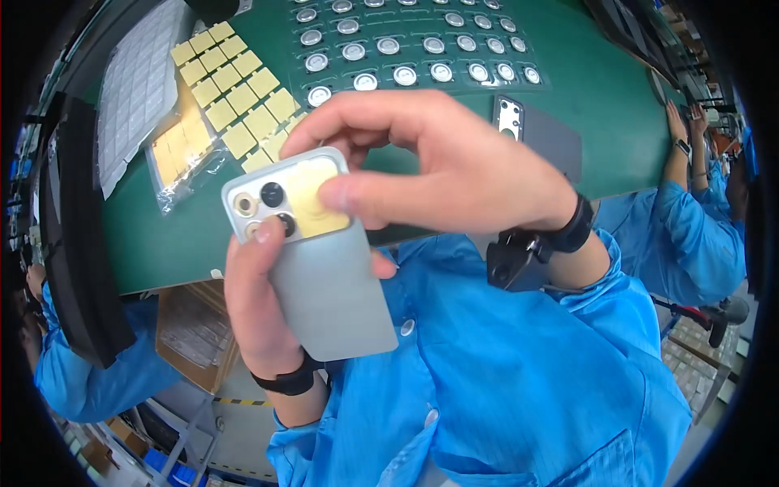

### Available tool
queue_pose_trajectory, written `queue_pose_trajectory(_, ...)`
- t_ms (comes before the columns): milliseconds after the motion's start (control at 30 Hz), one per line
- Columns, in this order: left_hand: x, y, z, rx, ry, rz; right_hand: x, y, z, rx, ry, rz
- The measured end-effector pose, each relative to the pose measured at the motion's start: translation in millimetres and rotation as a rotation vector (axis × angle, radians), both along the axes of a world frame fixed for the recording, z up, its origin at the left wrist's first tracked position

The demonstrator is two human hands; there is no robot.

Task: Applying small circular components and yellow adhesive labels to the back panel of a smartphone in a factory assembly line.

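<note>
A pale grey-blue phone (337, 296), back side up, rests tilted in my left hand (260, 300). The left thumb lies over the lower camera lenses and a fingertip shows at the phone's far side. A yellow square sticker (308, 183) covers the right part of the white camera panel (258, 185). My right hand (430, 158) has its thumb pressed on that sticker. Its other fingers curl behind the phone's top edge, where their tips are partly hidden.
On the green table (174, 252) lie sheets of yellow squares (242, 99), a clear bag of yellow pieces (180, 150), a white tray (138, 89) and a plastic tray of round silver parts (404, 75). A dark phone-shaped piece (552, 142) lies at right. Co-workers in blue sit on both sides.
</note>
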State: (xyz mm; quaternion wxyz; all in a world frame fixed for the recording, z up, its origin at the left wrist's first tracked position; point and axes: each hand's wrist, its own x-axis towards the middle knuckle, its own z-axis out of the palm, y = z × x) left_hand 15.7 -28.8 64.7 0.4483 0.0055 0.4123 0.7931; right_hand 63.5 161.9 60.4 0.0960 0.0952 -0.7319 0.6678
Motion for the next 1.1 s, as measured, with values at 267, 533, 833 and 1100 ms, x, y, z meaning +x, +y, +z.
queue_pose_trajectory(267, 0, 1, 10, -0.133, 0.255, -0.075, 8, -23, 27, -0.267, -0.425, -0.090)
queue_pose_trajectory(533, -2, -14, 20, 0.005, 0.332, -0.237, 17, -30, 31, -0.155, -0.179, -0.166)
queue_pose_trajectory(833, 10, -13, 6, 0.282, 0.107, -0.235, 19, -18, 18, -0.442, -0.155, -0.128)
queue_pose_trajectory(1100, -154, -106, 92, -0.282, 0.736, 0.430, 28, 16, 16, -0.165, -0.068, -0.468)
